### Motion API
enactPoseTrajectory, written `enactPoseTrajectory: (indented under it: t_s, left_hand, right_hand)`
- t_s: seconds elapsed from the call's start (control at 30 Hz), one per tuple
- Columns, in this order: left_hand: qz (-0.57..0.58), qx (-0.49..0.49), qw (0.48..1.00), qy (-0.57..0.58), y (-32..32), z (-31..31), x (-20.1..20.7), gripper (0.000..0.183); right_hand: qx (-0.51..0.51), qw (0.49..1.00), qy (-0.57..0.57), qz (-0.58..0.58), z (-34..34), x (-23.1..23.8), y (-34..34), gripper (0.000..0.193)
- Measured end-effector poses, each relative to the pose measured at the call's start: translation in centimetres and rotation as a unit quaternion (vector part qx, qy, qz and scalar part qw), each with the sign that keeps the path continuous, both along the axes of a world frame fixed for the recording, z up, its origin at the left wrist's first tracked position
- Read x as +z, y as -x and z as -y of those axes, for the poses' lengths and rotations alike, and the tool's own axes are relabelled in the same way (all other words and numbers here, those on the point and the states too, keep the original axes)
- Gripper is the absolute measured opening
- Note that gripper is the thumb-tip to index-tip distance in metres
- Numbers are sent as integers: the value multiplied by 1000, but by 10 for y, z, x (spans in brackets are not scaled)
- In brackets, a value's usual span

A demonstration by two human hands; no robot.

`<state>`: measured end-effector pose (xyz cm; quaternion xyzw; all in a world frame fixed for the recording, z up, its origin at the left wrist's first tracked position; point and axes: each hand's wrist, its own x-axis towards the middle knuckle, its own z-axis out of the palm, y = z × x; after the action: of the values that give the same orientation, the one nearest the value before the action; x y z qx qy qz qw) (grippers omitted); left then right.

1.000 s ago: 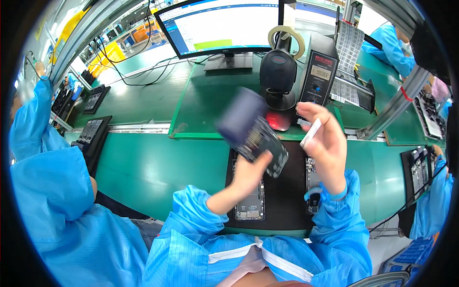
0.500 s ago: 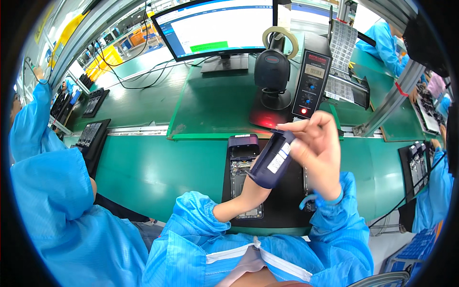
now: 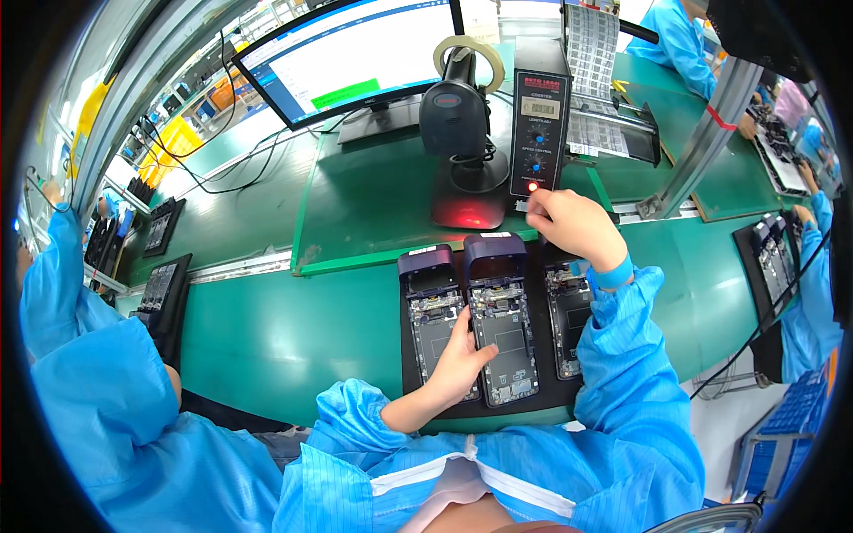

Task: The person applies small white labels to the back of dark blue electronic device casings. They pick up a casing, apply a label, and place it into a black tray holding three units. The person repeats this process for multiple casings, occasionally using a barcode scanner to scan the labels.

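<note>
Three dark-purple handheld electronic devices lie face up on a black mat, their circuit boards exposed. My left hand (image 3: 458,362) grips the left edge of the middle device (image 3: 505,333), thumb over its face. The left device (image 3: 433,333) lies partly under that hand. My right forearm partly covers the right device (image 3: 569,311). Up at the foot of a black control box (image 3: 539,115), my right hand (image 3: 577,224) has its fingers curled together. A small white label (image 3: 522,205) shows beside the fingertips. Whatever these fingers pinch, if anything, is hidden.
A barcode scanner (image 3: 453,124) on a stand carries a tape roll (image 3: 489,51). Behind stands a monitor (image 3: 346,67); right of the box hangs a label strip (image 3: 591,53). A metal post (image 3: 711,133) rises at right. Co-workers' blue sleeves (image 3: 107,355) flank the bench.
The middle device, earlier lifted and tilted between both hands, now lies on the mat in my left hand's grip. My right hand has left it for the control box. The view has shifted.
</note>
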<state>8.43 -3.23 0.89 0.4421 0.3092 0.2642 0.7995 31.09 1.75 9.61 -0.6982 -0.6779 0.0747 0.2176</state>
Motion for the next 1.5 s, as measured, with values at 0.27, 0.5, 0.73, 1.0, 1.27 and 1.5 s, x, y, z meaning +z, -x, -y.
enactPoseTrajectory:
  t_s: [0.27, 0.5, 0.73, 1.0, 1.27, 1.5]
  left_hand:
    - [33, 4, 995, -96, 2, 8, -2, 77]
    - [19, 12, 992, -122, 3, 11, -4, 77]
    - [33, -1, 992, -124, 4, 12, -3, 73]
    - [23, 6, 984, -178, 2, 11, -5, 78]
    - [-245, -32, 873, -421, 4, 9, 9, 83]
    - [-174, 11, 819, -546, -17, 8, 37, 77]
  right_hand:
    - [214, 960, -69, -168, 2, 9, 31, 20]
    - [200, 952, -38, -230, 7, 21, 28, 17]
    - [217, 945, -44, -239, 6, 21, 28, 16]
    - [222, 951, -58, -207, 4, 16, 26, 18]
    - [7, 996, 88, 1, 2, -14, -31, 27]
    - [120, 992, -7, -46, 12, 8, -26, 26]
